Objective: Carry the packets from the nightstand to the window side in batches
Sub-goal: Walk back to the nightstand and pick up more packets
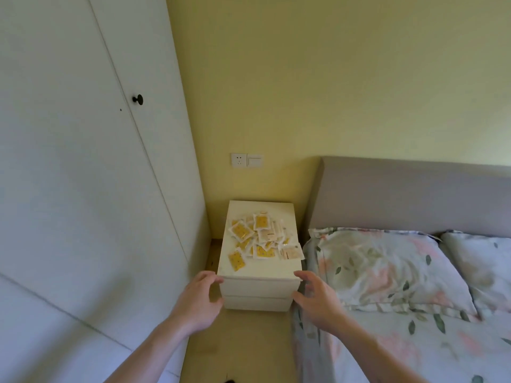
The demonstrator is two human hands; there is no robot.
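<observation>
A loose heap of yellow-and-white packets (258,240) lies on the white nightstand (284,217) top, facing every which way, with no common axis. The left hand (197,299) and right hand (318,297) hover before its front corners, fingers spread and curled, holding nothing.

No readable text showing anywhere, the small yellow-and-white plastic packets (260,239) on the white nightstand (257,272) showing only blurred dark specks, nothing legible appearing on the white wall socket and switch plate (247,160)
</observation>
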